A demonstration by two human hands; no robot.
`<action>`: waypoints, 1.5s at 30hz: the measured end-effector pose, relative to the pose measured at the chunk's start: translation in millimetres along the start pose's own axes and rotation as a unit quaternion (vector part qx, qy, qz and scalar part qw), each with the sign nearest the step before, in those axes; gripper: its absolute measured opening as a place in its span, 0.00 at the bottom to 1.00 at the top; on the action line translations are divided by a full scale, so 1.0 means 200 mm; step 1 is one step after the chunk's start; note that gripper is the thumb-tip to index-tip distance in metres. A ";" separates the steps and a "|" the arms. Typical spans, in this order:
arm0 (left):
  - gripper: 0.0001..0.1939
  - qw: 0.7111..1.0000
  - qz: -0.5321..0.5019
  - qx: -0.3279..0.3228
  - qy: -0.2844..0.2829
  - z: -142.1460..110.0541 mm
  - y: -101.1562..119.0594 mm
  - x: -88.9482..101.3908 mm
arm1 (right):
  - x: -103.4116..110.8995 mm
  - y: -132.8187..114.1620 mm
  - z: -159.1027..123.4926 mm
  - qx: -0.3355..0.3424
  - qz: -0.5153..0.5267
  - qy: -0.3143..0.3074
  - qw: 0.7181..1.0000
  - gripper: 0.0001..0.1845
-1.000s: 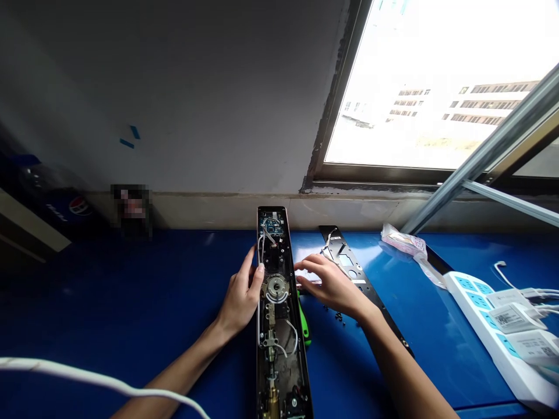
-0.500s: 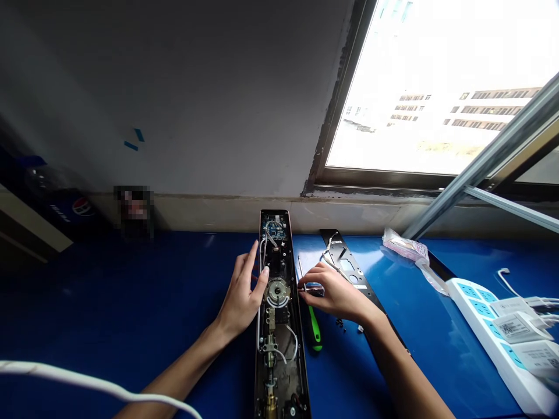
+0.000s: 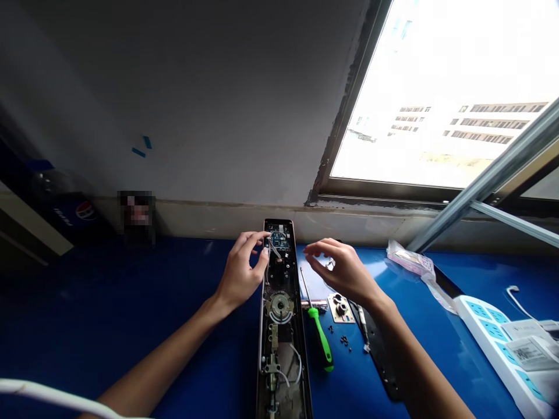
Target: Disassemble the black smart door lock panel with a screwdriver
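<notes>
I judge this to be wire work: the case lies between my fingers, wires just right of my left hand's tips, grip unclear. My right hand hovers, loosely open. Next calls for gentle pinching.

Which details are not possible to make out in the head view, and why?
All in the head view:
- Long black housing: near end cut off by the bottom edge.
- Black plate: partly hidden behind the right hand and forearm.
- Loose dark screws: too small to tell head type.
- Left hand: its fingers hide whether they pinch anything.
</notes>
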State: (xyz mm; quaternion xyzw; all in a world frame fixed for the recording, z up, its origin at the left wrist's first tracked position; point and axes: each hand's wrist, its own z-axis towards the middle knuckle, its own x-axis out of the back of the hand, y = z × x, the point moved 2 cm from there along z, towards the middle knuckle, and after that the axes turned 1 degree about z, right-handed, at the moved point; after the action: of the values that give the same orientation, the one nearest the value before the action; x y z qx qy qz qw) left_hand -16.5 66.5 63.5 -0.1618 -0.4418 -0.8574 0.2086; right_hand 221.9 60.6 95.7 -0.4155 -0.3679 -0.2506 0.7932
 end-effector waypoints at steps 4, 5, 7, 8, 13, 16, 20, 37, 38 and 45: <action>0.14 1.000 -0.015 0.006 -0.014 0.05 -0.04 0.03 | -0.03 -0.15 0.18 0.052 -0.004 0.000 0.999 0.08; 0.14 1.000 -0.019 0.004 -0.022 0.05 -0.04 0.04 | -0.05 -0.18 0.21 0.060 -0.009 -0.007 0.998 0.08; 0.13 0.999 -0.026 0.002 -0.033 0.06 -0.06 0.05 | -0.11 -0.22 0.26 0.074 -0.023 -0.023 0.997 0.10; 0.13 0.999 -0.032 0.006 -0.036 0.07 -0.07 0.06 | -0.15 -0.23 0.27 0.073 -0.032 -0.026 0.996 0.11; 0.16 0.989 -0.096 0.094 -0.059 0.09 -0.11 0.06 | -0.27 -0.23 0.29 0.054 -0.062 -0.037 0.996 0.15; 0.19 0.979 -0.125 0.142 -0.082 0.09 -0.12 0.06 | -0.27 -0.22 0.28 0.057 -0.056 -0.040 0.996 0.14; 0.21 0.971 -0.151 0.158 -0.095 0.09 -0.12 0.05 | -0.27 -0.20 0.29 0.060 -0.045 -0.034 0.997 0.13; 0.20 0.973 -0.137 0.145 -0.116 0.09 -0.10 0.06 | -0.36 -0.16 0.27 0.122 -0.043 0.061 0.990 0.10; 0.20 0.974 -0.134 0.142 -0.117 0.09 -0.10 0.06 | -0.36 -0.16 0.27 0.123 -0.043 0.066 0.989 0.10; 0.20 0.974 -0.129 0.134 -0.126 0.09 -0.09 0.05 | -0.36 -0.17 0.27 0.136 -0.032 0.092 0.986 0.11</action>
State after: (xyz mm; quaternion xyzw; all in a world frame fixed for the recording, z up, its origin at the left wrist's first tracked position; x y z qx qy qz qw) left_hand -33.5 88.4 65.7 -0.1808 -0.5929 -0.7825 0.0584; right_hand 134.6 94.0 75.8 -0.2671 -0.3365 -0.2607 0.8646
